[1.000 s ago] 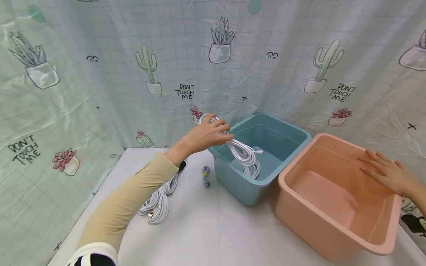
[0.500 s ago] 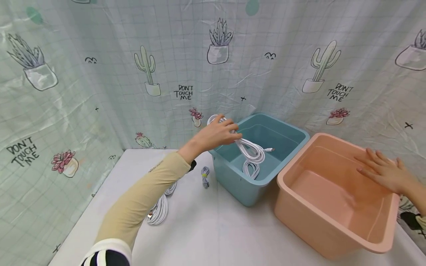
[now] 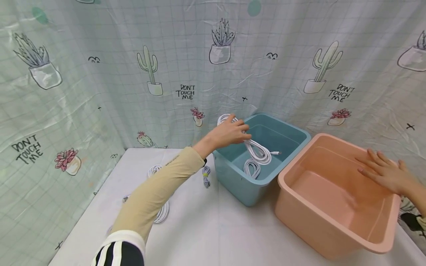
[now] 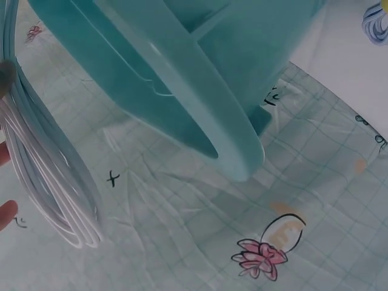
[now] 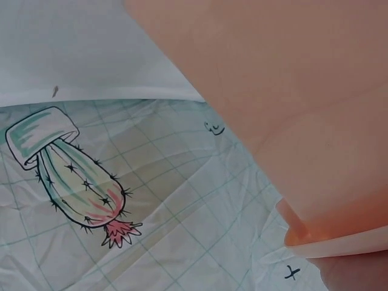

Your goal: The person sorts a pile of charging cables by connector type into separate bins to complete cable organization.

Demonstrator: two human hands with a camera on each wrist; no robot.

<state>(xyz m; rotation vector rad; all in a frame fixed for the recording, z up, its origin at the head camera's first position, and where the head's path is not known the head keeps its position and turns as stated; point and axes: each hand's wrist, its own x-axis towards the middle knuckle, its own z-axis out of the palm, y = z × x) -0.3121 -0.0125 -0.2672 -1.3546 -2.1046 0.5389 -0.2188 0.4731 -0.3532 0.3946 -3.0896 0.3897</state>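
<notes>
My left hand (image 3: 231, 133) grips a coiled white cable (image 3: 261, 154) above the blue-green bin (image 3: 233, 170). The lower loops and a plug end hang over the bin's opening, while the upper loops stick out past the fingers toward the back wall. The left wrist view shows the same white loops (image 4: 54, 176) beside the bin's rim (image 4: 236, 151). Inside the bin lies another coiled cable (image 3: 252, 169), pale grey-white. My right hand (image 3: 386, 171) rests with extended fingers at the right side of the peach bin (image 3: 306, 218).
A small grey cable (image 3: 206, 176) with a yellow-green tie lies left of the blue-green bin. Several white cable coils (image 3: 162, 213) lie on the white table (image 3: 196, 236), partly hidden by my left forearm. A cactus-print curtain (image 3: 186, 44) hangs behind.
My left hand has moved right with the white cable, bringing it farther over the blue-green bin. The right hand has stayed at the peach bin.
</notes>
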